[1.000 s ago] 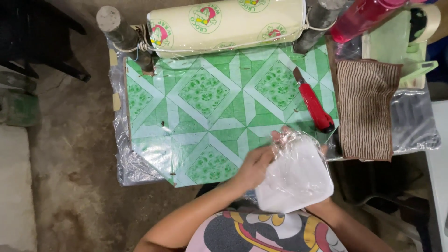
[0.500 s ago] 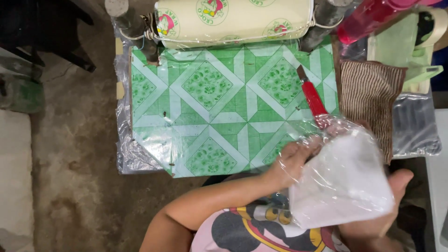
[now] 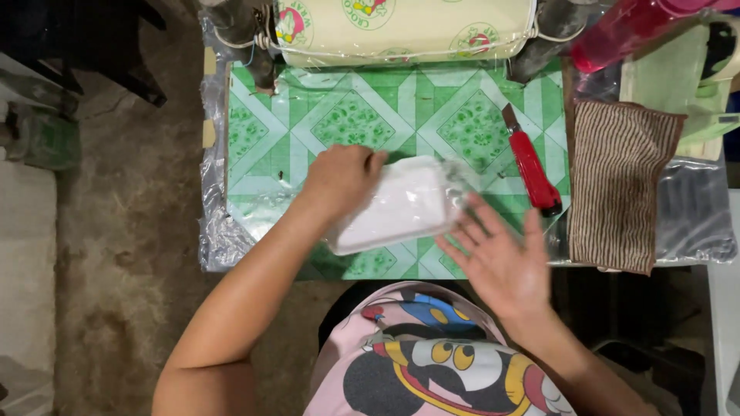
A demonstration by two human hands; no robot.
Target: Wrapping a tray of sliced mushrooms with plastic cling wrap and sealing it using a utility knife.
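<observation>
Clear plastic bag (image 3: 401, 204) of white contents lies mid-table on the green patterned tablecloth (image 3: 347, 115), its left end hidden beneath the grasping left hand (image 3: 339, 179). Right hand (image 3: 501, 258) hovers just right, fingers spread, released. Red utility knife (image 3: 532, 166) lies right; the cream roll (image 3: 408, 27) is cut off at the far edge.

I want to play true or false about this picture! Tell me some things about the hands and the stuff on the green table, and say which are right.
1. The left hand rests on a clear plastic bag of white stuff. True.
2. The right hand grips the red cutter. False: it is open, fingers spread, beside the bag; the cutter lies alone on the green patterned table cover.
3. A brown striped cloth lies right of the cutter. True.
4. The bag is held up in the air. False: it lies on the cover.
</observation>
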